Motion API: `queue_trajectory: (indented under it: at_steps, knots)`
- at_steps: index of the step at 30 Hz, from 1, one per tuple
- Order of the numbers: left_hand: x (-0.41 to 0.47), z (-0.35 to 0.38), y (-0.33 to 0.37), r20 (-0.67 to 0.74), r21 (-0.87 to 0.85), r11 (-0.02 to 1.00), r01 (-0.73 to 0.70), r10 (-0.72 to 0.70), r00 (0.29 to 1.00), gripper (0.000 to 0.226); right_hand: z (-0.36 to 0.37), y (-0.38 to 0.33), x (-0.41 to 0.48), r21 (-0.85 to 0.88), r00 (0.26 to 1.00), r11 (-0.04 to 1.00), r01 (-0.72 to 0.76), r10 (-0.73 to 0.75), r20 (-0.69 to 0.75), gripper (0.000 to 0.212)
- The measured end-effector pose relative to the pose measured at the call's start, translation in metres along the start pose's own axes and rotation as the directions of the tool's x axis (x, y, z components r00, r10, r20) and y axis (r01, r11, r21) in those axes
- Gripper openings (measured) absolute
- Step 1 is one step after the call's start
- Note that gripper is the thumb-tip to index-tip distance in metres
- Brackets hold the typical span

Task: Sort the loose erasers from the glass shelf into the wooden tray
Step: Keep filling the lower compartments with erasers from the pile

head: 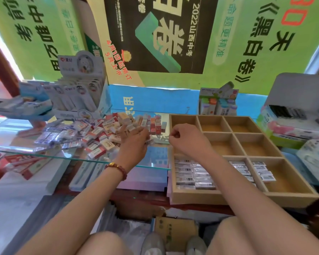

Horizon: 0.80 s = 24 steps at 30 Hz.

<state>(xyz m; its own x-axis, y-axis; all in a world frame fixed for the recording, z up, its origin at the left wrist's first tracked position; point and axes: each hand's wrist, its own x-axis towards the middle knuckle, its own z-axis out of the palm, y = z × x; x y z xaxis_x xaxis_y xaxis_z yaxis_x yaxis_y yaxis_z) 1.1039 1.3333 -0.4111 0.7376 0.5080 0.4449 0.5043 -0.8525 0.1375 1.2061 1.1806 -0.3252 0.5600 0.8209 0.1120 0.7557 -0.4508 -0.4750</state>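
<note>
A heap of loose wrapped erasers covers the left and middle of the glass shelf. My left hand rests on the heap's right edge with its fingers closed around a few erasers. My right hand hovers over the shelf just left of the wooden tray, fingers curled shut, nothing visible in them. The tray has several compartments. The two nearest ones hold rows of silver-wrapped erasers; the rest show bare wood.
Display boxes of stationery stand behind the heap at the back left, and another box stands behind the tray. Packaged goods crowd the right side. Boxes and paper pads lie on the level below the glass.
</note>
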Motion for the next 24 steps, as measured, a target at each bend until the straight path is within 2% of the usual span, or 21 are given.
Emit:
queue_trajectory:
  at_steps: [4, 6, 7, 9, 11, 12, 14, 17, 21, 24]
  knots:
    - [-0.002, -0.002, 0.004, -0.064, 0.059, 0.998, -0.010, 0.014, 0.998, 0.020, -0.003, 0.004, -0.002, 0.000, 1.000, 1.000, 0.003, -0.003, 0.010, 0.018]
    - [-0.004, -0.005, 0.009, -0.182, 0.061, 0.998, -0.033, 0.043, 0.982, 0.021, -0.005, 0.006, -0.003, 0.017, 1.000, 1.000, 0.000, 0.000, 0.013, 0.017]
    - [-0.004, -0.009, 0.012, -0.240, 0.015, 0.999, -0.041, 0.044, 0.970, 0.018, -0.007, 0.008, -0.003, 0.040, 1.000, 0.999, -0.002, 0.001, 0.011, 0.017]
    - [-0.003, -0.026, 0.025, -0.309, -0.212, 0.977, -0.037, -0.031, 0.950, 0.014, -0.010, 0.008, -0.005, 0.124, 1.000, 0.992, -0.020, 0.019, 0.008, 0.021]
    - [-0.002, -0.045, 0.045, -0.258, -0.480, 0.877, -0.011, -0.129, 0.958, 0.017, -0.012, 0.005, -0.007, 0.243, 0.999, 0.969, -0.049, 0.047, 0.016, 0.035]
    - [-0.001, -0.053, 0.054, -0.236, -0.540, 0.842, -0.011, -0.139, 0.962, 0.018, -0.013, 0.003, -0.008, 0.292, 0.999, 0.955, -0.050, 0.045, 0.021, 0.042]
    - [-0.002, -0.063, 0.071, -0.223, -0.576, 0.816, -0.042, -0.107, 0.969, 0.017, -0.016, 0.000, -0.012, 0.392, 0.999, 0.919, -0.038, 0.027, 0.033, 0.047]
    - [-0.005, -0.075, 0.090, -0.235, -0.611, 0.787, -0.085, -0.078, 0.969, 0.014, -0.023, -0.002, -0.021, 0.576, 0.999, 0.817, -0.041, 0.021, 0.042, 0.042]
    - [-0.009, -0.085, 0.099, -0.225, -0.645, 0.758, -0.096, -0.068, 0.972, 0.017, -0.035, 0.003, -0.031, 0.677, 1.000, 0.735, -0.022, 0.020, 0.011, 0.037]
    - [-0.011, -0.093, 0.111, -0.168, -0.761, 0.644, -0.073, -0.087, 0.982, 0.029, -0.043, 0.010, -0.043, 0.733, 1.000, 0.680, -0.005, 0.014, -0.006, 0.032]
